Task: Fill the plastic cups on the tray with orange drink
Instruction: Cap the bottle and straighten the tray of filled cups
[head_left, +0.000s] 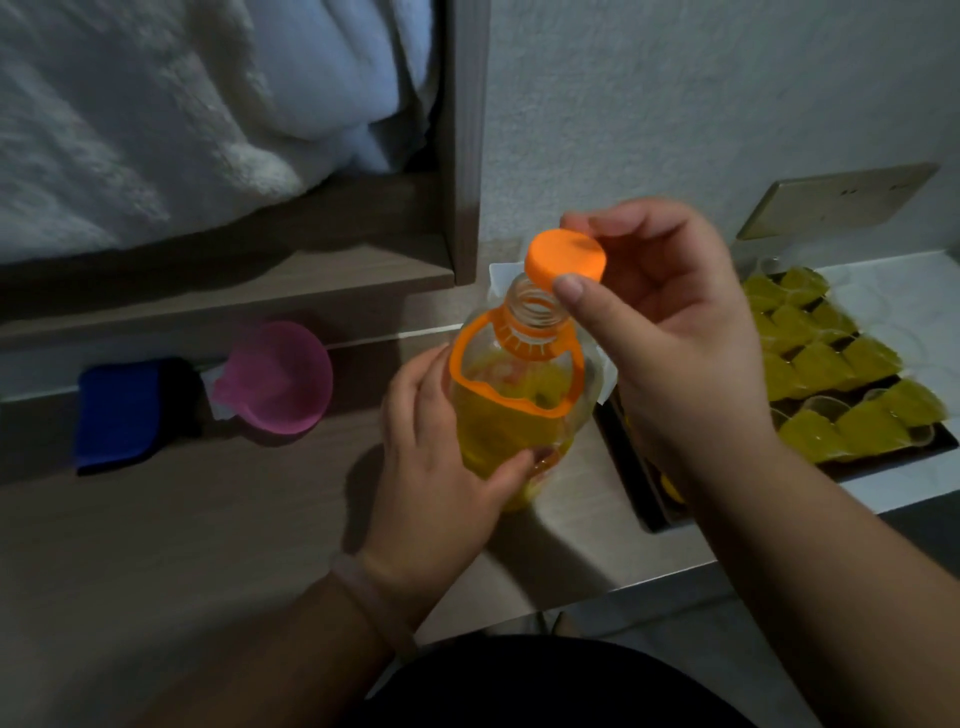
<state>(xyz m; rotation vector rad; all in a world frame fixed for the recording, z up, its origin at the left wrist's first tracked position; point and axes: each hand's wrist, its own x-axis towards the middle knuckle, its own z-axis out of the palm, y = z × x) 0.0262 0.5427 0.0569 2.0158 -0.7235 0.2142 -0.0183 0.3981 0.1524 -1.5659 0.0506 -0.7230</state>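
On the table: a clear bottle (514, 415) of orange drink is standing on the wood-grain table (234, 519), just left of the dark tray (639, 467).
Left hand: the left hand (436, 457) is wrapping fingers and thumb round the bottle's body; a pale bracelet (369, 597) is circling the wrist.
Right hand: the right hand (670, 332) is pinching the orange cap (566, 260) between thumb and fingertips, holding it just above the open neck, slightly to the right.
Bottle neck: the mouth is standing uncovered, and an orange carry handle is looping down from the neck ring.
Plastic cups: the plastic cups (831, 364) are sitting packed in rows on the tray, most showing yellow-orange drink, a few in the near row looking clear.
Left side: a pink funnel (283, 379) is lying on its side near a blue cloth (124, 410), both well apart from the tray.
Room: dim light is falling on a textured white wall (675, 104) carrying a beige plate (836, 202); a wooden shelf (462, 130) is holding white bedding (156, 104).
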